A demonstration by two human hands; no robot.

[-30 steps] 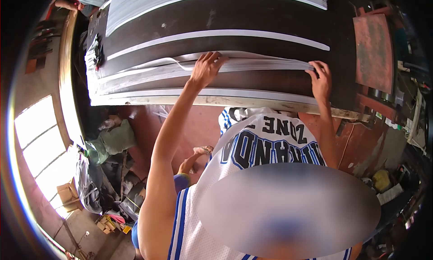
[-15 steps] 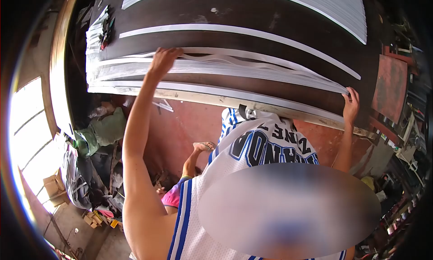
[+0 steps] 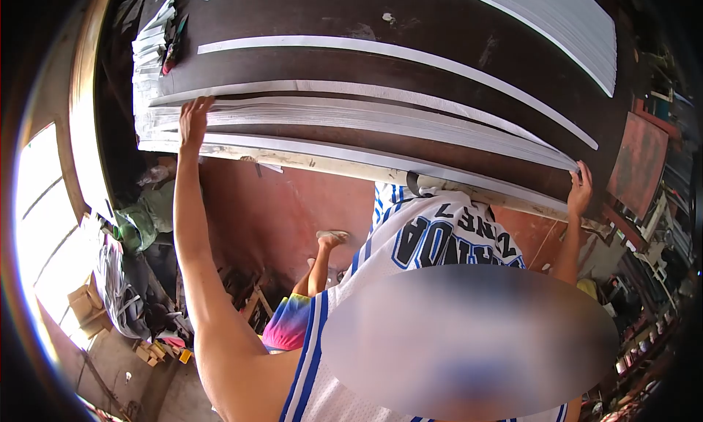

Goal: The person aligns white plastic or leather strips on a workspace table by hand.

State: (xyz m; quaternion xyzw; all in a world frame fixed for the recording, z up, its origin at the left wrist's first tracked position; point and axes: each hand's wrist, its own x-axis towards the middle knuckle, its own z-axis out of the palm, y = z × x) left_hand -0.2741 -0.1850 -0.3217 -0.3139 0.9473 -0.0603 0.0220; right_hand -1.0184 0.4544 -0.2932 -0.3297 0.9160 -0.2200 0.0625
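My left hand [image 3: 193, 123] is at the left part of a bundle of long, thin white strips [image 3: 366, 117] on the dark tabletop [image 3: 315, 64]. Its fingers are closed over the strips there. At the bundle's right end, my right hand [image 3: 580, 191] pinches the tips between thumb and fingers. Another white strip [image 3: 315, 84] bows slightly away from the bundle along its far side and meets it near my right hand. A single strip [image 3: 410, 54] lies apart, farther across the table. Along the near edge runs a flat white strip [image 3: 322, 153].
A thick stack of white strips [image 3: 542, 23] lies at the far side. Short white pieces [image 3: 151, 48] and a dark-handled tool [image 3: 174, 47] rest at the far left. Another person's leg [image 3: 319, 269] shows below the table. A reddish board [image 3: 637, 158] stands at the right.
My left hand has slid left along the strips to near their left end. The wavy strip now lies flatter. My right hand stays at the right tips.
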